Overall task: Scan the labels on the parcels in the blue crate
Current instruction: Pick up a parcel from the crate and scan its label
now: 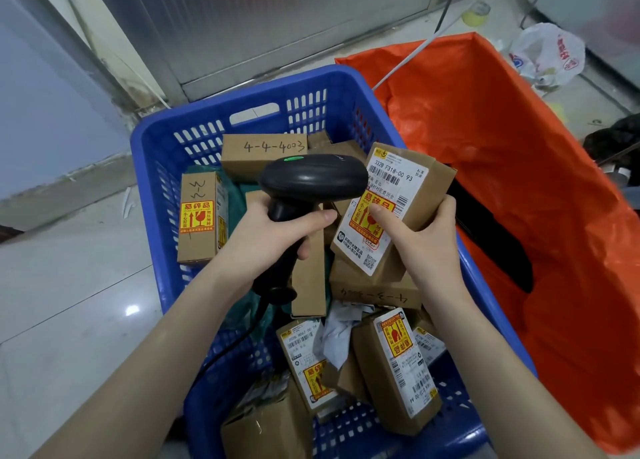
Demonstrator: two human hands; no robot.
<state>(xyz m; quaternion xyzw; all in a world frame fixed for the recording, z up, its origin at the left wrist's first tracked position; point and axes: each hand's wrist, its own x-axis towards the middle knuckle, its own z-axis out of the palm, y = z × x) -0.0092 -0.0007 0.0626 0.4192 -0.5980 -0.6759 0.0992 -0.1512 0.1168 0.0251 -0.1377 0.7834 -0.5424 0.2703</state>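
Note:
A blue slotted crate (194, 126) on the floor holds several brown cardboard parcels. My left hand (277, 230) grips the handle of a black barcode scanner (311, 178) with a green light on top; its cord trails down toward me. My right hand (419, 237) holds a brown parcel (433, 188) tilted above the crate, its white shipping label and yellow-red fragile sticker facing up, just right of the scanner's head. Other parcels lie below: one marked "4-4-4003" (263, 154) at the back, one upright (197, 223) at the left, and two labelled ones (398, 365) near me.
An open orange bag (502, 147) stands right beside the crate, with a dark item inside. A white cable (415, 53) runs across the bag's top edge. A white plastic bag (547, 53) and a tape roll (476, 14) lie on the floor beyond. Glossy tiled floor spreads to the left.

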